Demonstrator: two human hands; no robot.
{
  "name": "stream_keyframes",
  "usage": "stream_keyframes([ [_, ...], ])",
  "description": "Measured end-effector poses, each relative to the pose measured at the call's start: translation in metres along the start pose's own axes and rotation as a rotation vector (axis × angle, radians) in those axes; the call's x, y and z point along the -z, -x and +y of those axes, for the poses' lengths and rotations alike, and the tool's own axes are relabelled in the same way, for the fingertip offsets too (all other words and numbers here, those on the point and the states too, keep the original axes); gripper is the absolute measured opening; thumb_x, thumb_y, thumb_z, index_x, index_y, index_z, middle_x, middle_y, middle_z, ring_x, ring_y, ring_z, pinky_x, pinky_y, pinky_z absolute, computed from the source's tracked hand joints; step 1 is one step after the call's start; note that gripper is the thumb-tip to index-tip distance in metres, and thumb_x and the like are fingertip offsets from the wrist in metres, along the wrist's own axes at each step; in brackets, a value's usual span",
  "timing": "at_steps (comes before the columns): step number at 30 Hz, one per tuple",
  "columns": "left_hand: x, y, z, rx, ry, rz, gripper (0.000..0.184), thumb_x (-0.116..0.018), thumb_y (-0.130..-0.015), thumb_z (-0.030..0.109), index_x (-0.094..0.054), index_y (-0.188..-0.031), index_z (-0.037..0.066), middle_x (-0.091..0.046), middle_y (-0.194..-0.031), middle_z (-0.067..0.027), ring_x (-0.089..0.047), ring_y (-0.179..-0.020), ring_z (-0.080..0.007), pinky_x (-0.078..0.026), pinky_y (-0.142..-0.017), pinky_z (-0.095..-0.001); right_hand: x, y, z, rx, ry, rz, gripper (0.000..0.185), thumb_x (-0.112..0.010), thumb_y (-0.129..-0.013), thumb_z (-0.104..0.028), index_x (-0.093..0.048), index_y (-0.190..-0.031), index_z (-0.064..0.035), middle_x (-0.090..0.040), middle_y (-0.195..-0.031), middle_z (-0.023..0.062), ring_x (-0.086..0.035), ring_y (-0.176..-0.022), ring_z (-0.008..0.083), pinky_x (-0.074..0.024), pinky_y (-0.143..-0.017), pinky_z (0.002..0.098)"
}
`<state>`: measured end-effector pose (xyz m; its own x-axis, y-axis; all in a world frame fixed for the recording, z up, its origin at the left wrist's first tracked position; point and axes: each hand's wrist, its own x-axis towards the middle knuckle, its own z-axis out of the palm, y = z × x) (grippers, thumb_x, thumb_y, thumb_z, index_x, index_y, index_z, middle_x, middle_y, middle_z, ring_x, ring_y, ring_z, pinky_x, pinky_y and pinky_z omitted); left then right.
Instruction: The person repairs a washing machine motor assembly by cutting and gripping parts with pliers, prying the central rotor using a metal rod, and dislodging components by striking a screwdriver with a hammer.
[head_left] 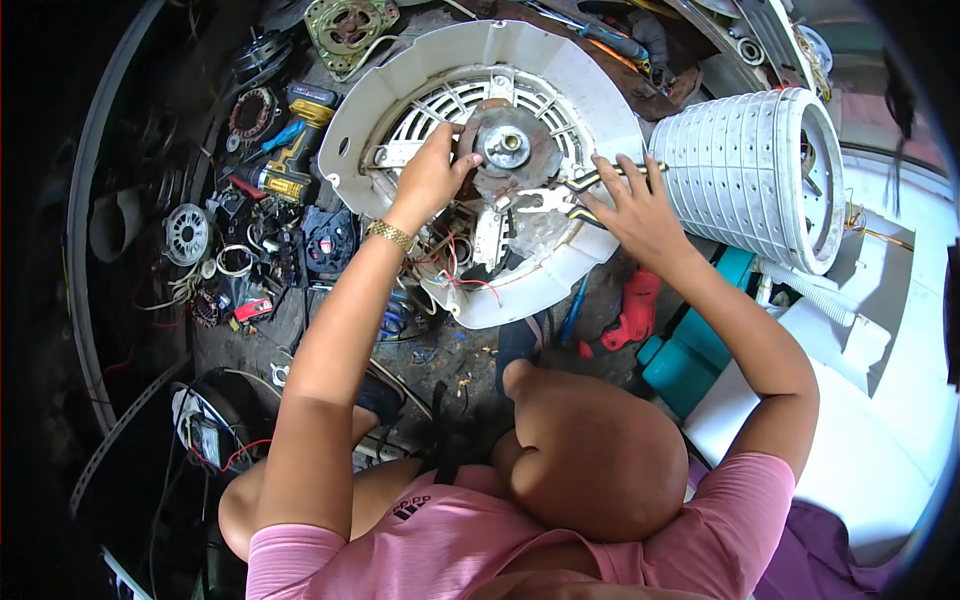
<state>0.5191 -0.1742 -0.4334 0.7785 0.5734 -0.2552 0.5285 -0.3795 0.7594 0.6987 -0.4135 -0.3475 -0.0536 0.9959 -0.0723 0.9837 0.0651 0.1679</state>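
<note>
A round white plastic housing [350, 110] with a slotted base lies in front of me. At its middle sits a rusty disc with a shiny metal hub [507, 146]. My left hand [432, 175] touches the left edge of the disc, thumb and fingers bent around the rim. My right hand [635, 205] is on the yellow-and-black handles of a pair of locking pliers [545, 200], with its fingers over them. The pliers' jaws point left, just below the hub. Red and white wires [455, 270] hang at the housing's lower edge.
A ribbed white drum [735, 165] lies on its side at right. Left are a yellow cordless drill [290, 160], motor parts and a white fan-like wheel [186, 235]. Below the housing are a red power tool [635, 312] and a teal case [700, 345]. Tools lie behind the housing.
</note>
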Motion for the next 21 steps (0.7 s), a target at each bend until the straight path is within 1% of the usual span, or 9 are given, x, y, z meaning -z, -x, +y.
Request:
stream_keyframes([
  [2,-0.002,-0.001,-0.001,-0.023,-0.016,0.016,0.045,-0.067,-0.082,0.035,-0.05,-0.114,0.007,-0.063,-0.104,-0.0177,-0.062,-0.091,-0.0356,-0.048,-0.075,-0.0434,-0.006,-0.005,0.008,0.07,-0.003,0.037,0.03,-0.049,-0.085,-0.021,-0.06,-0.113,-0.0191,-0.039,-0.14,0.0141,-0.039,-0.127,0.0353,-0.0252,-0.104,0.0613],
  [3,-0.002,-0.001,-0.001,-0.018,-0.02,0.011,0.045,-0.067,-0.082,0.035,-0.05,-0.113,0.007,-0.063,-0.104,-0.0179,-0.062,-0.092,-0.0358,-0.048,-0.075,-0.0435,-0.006,-0.008,0.011,0.095,0.009,0.018,0.031,-0.048,-0.086,-0.023,-0.059,-0.115,-0.0198,-0.035,-0.144,0.0119,-0.033,-0.133,0.0346,-0.0235,-0.105,0.0623],
  [6,-0.001,-0.001,-0.001,-0.042,-0.026,0.026,0.043,-0.066,-0.083,0.034,-0.05,-0.113,0.007,-0.063,-0.103,-0.0177,-0.061,-0.092,-0.0361,-0.048,-0.075,-0.0439,-0.017,-0.023,0.016,0.191,-0.004,0.059,0.031,-0.049,-0.086,-0.021,-0.058,-0.115,-0.0199,-0.032,-0.146,0.0128,-0.029,-0.135,0.0348,-0.0201,-0.106,0.0641],
  [7,-0.001,-0.001,-0.002,-0.058,-0.027,0.034,0.042,-0.066,-0.084,0.033,-0.05,-0.113,0.007,-0.063,-0.103,-0.0175,-0.061,-0.092,-0.0362,-0.048,-0.075,-0.0441,-0.021,-0.028,0.015,0.207,-0.006,0.05,0.032,-0.049,-0.085,-0.022,-0.058,-0.116,-0.0201,-0.031,-0.147,0.0115,-0.027,-0.136,0.0339,-0.0188,-0.106,0.0644],
  [10,0.003,-0.003,-0.001,-0.101,-0.191,0.046,0.036,-0.064,-0.086,0.023,-0.049,-0.113,0.004,-0.065,-0.097,-0.0165,-0.064,-0.078,-0.0311,-0.048,-0.07,-0.0404,-0.03,-0.043,0.01,0.249,-0.001,0.042,0.033,-0.049,-0.085,-0.023,-0.056,-0.117,-0.021,-0.03,-0.148,0.0099,-0.025,-0.137,0.0337,-0.0192,-0.106,0.0644],
  [13,0.01,-0.006,-0.005,-0.074,-0.195,0.004,0.03,-0.061,-0.087,0.024,-0.051,-0.11,0.007,-0.064,-0.098,-0.0163,-0.062,-0.091,-0.0353,-0.048,-0.074,-0.0446,-0.036,-0.048,0.005,0.236,0.005,0.044,0.033,-0.05,-0.085,-0.024,-0.056,-0.117,-0.0231,-0.028,-0.149,0.0092,-0.024,-0.138,0.0344,-0.0203,-0.106,0.0648],
  [17,0.009,-0.011,-0.01,-0.071,-0.094,-0.007,0.025,-0.061,-0.086,0.019,-0.052,-0.108,0.01,-0.064,-0.099,-0.0162,-0.061,-0.091,-0.0354,-0.048,-0.074,-0.0449,-0.04,-0.048,0.007,0.237,0.021,0.048,0.033,-0.05,-0.085,-0.024,-0.056,-0.117,-0.0244,-0.026,-0.15,0.0097,-0.023,-0.138,0.0373,-0.0205,-0.105,0.0655],
  [20,0.011,-0.012,-0.005,-0.089,-0.163,0.024,0.026,-0.061,-0.086,0.018,-0.052,-0.108,0.01,-0.063,-0.101,-0.0151,-0.06,-0.091,-0.0356,-0.048,-0.074,-0.0457,-0.04,-0.046,0.004,0.217,-0.021,0.034,0.034,-0.05,-0.085,-0.025,-0.056,-0.119,-0.025,-0.024,-0.151,0.0094,-0.021,-0.138,0.04,-0.0194,-0.103,0.069],
  [21,0.011,-0.013,-0.004,-0.099,-0.16,0.034,0.026,-0.062,-0.085,0.017,-0.052,-0.108,0.009,-0.062,-0.102,-0.0142,-0.06,-0.091,-0.0355,-0.048,-0.073,-0.046,-0.041,-0.046,0.004,0.219,-0.008,0.048,0.033,-0.051,-0.085,-0.025,-0.056,-0.118,-0.025,-0.024,-0.151,0.009,-0.021,-0.138,0.0404,-0.0213,-0.101,0.0698],
])
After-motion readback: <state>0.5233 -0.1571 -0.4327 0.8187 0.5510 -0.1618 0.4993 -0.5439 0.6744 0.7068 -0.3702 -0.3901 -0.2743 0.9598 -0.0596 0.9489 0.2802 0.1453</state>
